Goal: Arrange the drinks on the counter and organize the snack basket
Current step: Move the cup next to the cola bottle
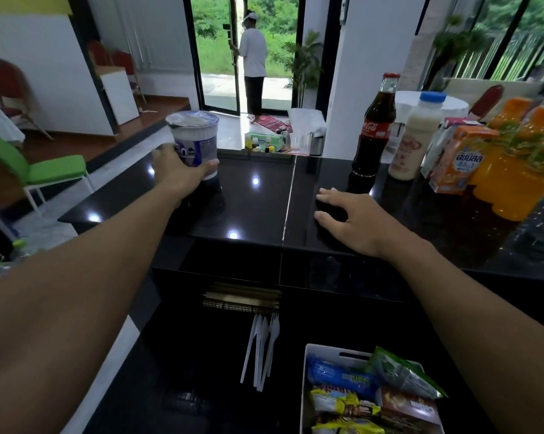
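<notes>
left hand [183, 169] clamped on sealed cup [195, 139], upright | right hand [355, 220] spread, empty | drinks row right, nearer right hand

Lighting: mixed, moderately bright. Daylight enters thru open doorway [248, 57] at top centre and barred windows [496, 36] top right; greenery outside near overexposed. Person in doorway [252, 57] backlit, dark against it.
Glare: small round ceiling-light reflections on glossy black counter [255, 195], approx four spots; surface mirrors bottles faintly.
Shadows: soft, weak; lower shelf area below counter dim, detail lost.
Distortion: strong wide-angle bend, verticals lean outward at L/R edges; forearms stretched large at bottom corners.
Blur: orange bottles [515, 158] at right edge smeared; cup [195, 142] print slightly soft. Centre reasonably sharp; snack basket [324, 352] fairly clear.
</notes>
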### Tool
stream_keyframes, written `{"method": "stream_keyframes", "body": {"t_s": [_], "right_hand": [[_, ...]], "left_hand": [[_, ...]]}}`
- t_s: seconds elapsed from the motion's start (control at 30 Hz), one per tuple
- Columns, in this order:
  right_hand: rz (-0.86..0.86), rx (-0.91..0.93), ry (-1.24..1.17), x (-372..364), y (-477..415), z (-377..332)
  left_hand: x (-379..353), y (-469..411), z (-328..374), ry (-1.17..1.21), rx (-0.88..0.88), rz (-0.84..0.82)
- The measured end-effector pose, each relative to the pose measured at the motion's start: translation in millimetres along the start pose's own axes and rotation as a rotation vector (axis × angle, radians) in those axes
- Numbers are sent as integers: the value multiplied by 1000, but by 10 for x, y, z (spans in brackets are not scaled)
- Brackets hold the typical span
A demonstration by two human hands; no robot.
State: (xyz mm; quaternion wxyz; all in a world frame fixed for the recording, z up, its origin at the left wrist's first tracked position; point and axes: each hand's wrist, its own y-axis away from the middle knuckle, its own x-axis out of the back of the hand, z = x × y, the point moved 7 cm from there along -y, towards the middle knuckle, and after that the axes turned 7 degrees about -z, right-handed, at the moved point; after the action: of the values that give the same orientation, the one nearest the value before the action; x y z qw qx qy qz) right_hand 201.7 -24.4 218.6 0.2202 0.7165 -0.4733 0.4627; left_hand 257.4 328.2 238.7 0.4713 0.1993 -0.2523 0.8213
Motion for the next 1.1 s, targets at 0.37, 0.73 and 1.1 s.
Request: {"method": "stream_keyframes", "body": {"t_s": [0.37,0.73,1.1], "right_hand": [[21,-376,156,439,435,760],[0,-312,252,386,321,852],[61,-300,215,401,303,845]], "left_hand": [[-677,427,796,106,-175,-167],[-1668,342,1555,158,-182,-246],[-1919,416,1467,155,-206,-314]]}}
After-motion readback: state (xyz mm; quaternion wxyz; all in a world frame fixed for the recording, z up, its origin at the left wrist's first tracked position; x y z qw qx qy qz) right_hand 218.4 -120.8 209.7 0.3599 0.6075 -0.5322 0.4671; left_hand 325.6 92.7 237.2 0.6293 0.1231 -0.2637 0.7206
